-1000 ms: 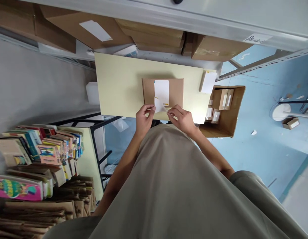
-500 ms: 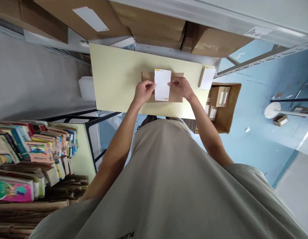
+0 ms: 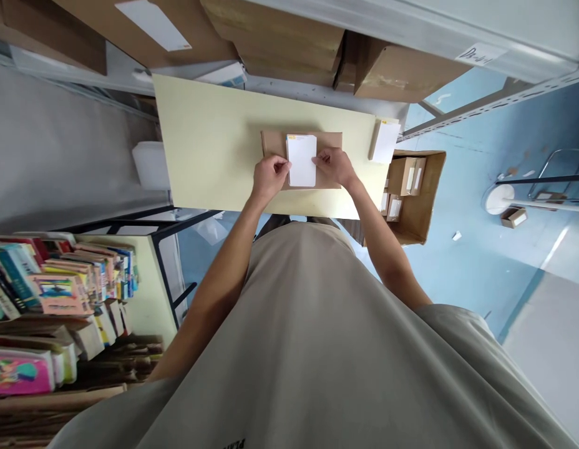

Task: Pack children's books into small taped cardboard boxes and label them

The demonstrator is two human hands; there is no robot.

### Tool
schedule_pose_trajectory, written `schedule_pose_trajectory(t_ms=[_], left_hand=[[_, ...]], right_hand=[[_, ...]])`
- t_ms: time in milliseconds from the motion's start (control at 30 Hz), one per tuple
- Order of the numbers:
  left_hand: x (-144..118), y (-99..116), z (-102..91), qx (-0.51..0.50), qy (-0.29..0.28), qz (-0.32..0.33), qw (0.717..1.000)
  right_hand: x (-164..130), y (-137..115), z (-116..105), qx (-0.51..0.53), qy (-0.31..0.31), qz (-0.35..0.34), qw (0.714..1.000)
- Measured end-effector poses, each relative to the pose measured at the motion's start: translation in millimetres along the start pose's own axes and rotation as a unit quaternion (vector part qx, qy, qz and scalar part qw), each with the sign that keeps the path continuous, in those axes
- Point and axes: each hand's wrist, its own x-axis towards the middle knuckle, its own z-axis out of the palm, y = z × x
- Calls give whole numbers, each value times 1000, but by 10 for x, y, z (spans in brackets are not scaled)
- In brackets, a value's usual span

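My left hand (image 3: 269, 178) pinches the left edge of a small stack of white cards (image 3: 301, 163) with thumb and fingertips. On the opposite edge, the fingers of my right hand (image 3: 335, 166) are closed in the same way. The cards have rounded corners and a yellow mark at the top left. They are over a flat brown cardboard box (image 3: 275, 144), which lies on a cream tabletop (image 3: 209, 143); whether cards and box touch, I cannot tell. Another stack of white cards (image 3: 384, 142) with a yellow mark lies at the table's right end.
Large cardboard boxes (image 3: 289, 50) stand on the shelf behind the table. An open carton (image 3: 423, 206) with small boxes is at the right, below table height. Many books (image 3: 60, 293) fill the lower left. A white container (image 3: 150, 165) stands left of the table.
The white cards reached lower before, with a second yellow mark at the bottom; now their outline is shorter and that mark is out of sight. Both hands keep their grip. The view has shifted slightly.
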Motion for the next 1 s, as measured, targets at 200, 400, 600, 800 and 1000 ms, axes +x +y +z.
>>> schedule_pose_trajectory(t_ms=[200,400,600,800,1000], left_hand=[[25,-91,55,13,19,17,1000],[26,-121,78,8,24,14,1000],[22,-117,92,9,28,8,1000],[-3,-63,72,15,27,-9,999],[-20,1,59,7,27,-21,999]], right_hand=[[31,-8,35,-19,-3,9,1000],[34,16,63,-31,-6,21,999],[48,37,129,-32,1,23,999],[39,36,197,-29,14,30,999],[5,-6,224,-29,29,32,999]])
